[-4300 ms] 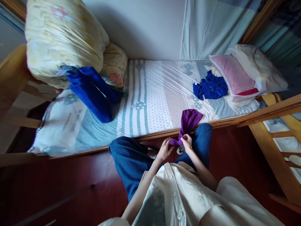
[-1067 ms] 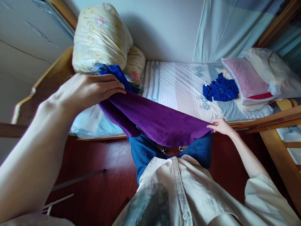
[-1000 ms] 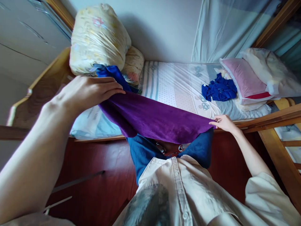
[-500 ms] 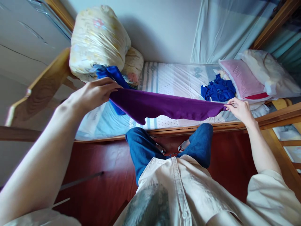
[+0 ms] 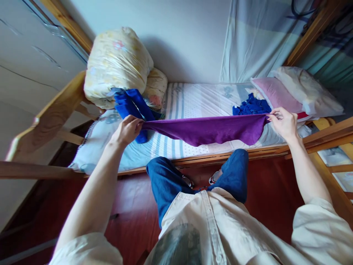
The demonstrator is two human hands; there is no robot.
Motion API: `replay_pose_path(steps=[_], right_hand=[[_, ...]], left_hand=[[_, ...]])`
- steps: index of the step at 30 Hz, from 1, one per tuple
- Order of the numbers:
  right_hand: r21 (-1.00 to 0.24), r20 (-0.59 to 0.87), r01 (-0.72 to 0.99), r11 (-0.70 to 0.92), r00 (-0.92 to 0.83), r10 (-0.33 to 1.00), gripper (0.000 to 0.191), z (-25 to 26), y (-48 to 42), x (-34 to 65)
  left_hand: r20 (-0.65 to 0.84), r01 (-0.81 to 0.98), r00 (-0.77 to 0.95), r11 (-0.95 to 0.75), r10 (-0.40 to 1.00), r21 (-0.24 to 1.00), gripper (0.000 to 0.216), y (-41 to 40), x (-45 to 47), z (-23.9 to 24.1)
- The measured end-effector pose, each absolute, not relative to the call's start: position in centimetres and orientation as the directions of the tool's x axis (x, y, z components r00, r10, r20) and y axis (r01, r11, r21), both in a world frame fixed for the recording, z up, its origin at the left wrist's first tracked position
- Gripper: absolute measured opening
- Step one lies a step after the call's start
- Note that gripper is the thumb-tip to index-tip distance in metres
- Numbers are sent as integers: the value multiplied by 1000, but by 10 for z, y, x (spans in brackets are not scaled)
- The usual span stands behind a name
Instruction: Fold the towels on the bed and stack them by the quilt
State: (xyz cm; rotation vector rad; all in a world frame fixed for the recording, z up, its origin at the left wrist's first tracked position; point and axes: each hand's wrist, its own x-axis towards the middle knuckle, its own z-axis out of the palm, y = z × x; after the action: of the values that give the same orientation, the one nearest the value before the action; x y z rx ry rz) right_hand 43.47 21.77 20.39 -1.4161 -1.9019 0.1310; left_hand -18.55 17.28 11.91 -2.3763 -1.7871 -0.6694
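Note:
A purple cloth [image 5: 206, 129] hangs stretched between my two hands, above the near part of the bed. Its upper edge is pulled almost straight, and the lower edge droops in waves. My left hand [image 5: 129, 129] pinches the left end. At the other end, my right hand [image 5: 282, 121] grips the corner between thumb and fingers. Folded blue cloth [image 5: 129, 105] lies on the bed just beyond my left hand. A crumpled blue cloth heap [image 5: 252, 105] sits behind the right end of the purple cloth.
The bed [image 5: 190, 97] has a striped sheet and a wooden rail along its front. A big yellowish quilt bundle [image 5: 117, 62] stands at the left. Toward the right lie a pink pillow [image 5: 275, 94] and a plastic-wrapped bundle [image 5: 309, 92]. A wooden ladder [image 5: 328, 171] is at the far right.
My left hand has moved lower and slightly inward with its end of the cloth. My right hand has risen a little, so the upper edge now runs nearly level.

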Motion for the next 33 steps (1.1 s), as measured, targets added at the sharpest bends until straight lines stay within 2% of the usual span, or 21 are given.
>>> replay_pose_path(steps=[3, 9, 14, 20, 24, 28, 33], right_hand=[[-507, 501, 775, 378, -91, 860, 15, 202, 224, 441], [-512, 493, 784, 353, -68, 867, 18, 195, 238, 453], [-439, 483, 827, 351, -112, 868, 17, 186, 237, 460], [-370, 426, 855, 362, -190, 885, 19, 175, 229, 466], [-426, 330, 840, 336, -202, 922, 23, 179, 227, 472], [-489, 228, 826, 279, -188, 955, 27, 185, 232, 477], [-485, 102, 843, 231, -208, 973, 26, 181, 253, 473]], left_hand=[[451, 953, 153, -251, 880, 167, 31, 174, -185, 125], [440, 971, 41, -140, 897, 194, 34, 172, -189, 148], [440, 960, 57, -169, 896, 221, 34, 163, -198, 160], [543, 962, 43, -182, 839, 205, 43, 160, -218, 161], [487, 966, 8, -132, 874, 221, 42, 153, -226, 173], [369, 972, -21, -68, 929, 226, 39, 154, -235, 182], [278, 981, -17, -39, 961, 193, 36, 179, -243, 160]])
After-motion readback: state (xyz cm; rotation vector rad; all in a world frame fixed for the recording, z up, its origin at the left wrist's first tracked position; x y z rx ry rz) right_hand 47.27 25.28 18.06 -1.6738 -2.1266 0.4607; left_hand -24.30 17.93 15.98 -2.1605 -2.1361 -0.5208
